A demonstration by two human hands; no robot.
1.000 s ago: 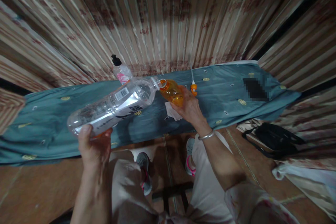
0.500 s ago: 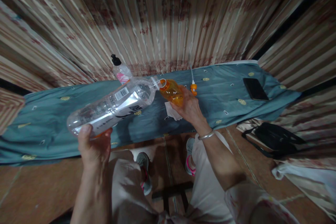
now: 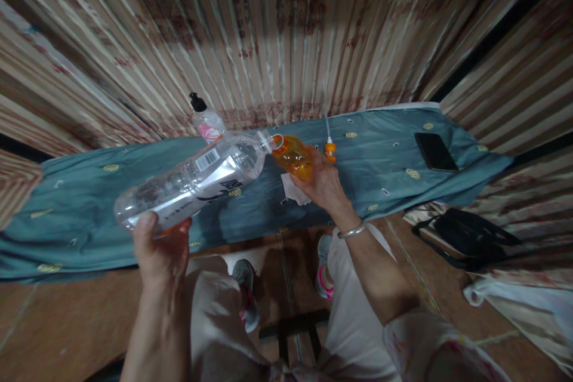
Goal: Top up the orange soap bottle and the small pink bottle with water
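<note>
teal patterned cloth [image 3: 380, 158] covers a long, narrow table, seen from above by a seated person whose two bare hands meet over its middle. the left hand [image 3: 162, 245] supports a large, clear plastic bottle [image 3: 188, 188] with a silvery label and barcode; its thumb lies along one side and its fingers wrap beneath, clamped on the bottle near its base. this bottle is held on a slant above the left half of the table, base toward the near edge, neck pointing right and toward the far edge. the right hand [image 3: 323, 182], with a silver bangle [image 3: 352, 231] at the wrist, has its fingers closed around a small amber bottle [image 3: 293, 158], held over the table's centre. the two open mouths face each other; whether the rims touch is hard to tell. partly hidden behind the large bottle, a clear bottle with a black pump top [image 3: 208, 122] stands by the far edge. a white tissue [image 3: 295, 190] lies under the right hand, toward the near edge. just right of that hand, an orange pump head with a white tube [image 3: 330, 150] lies with its tube toward the far edge. a black smartphone [image 3: 435, 152] lies near the right end.
</note>
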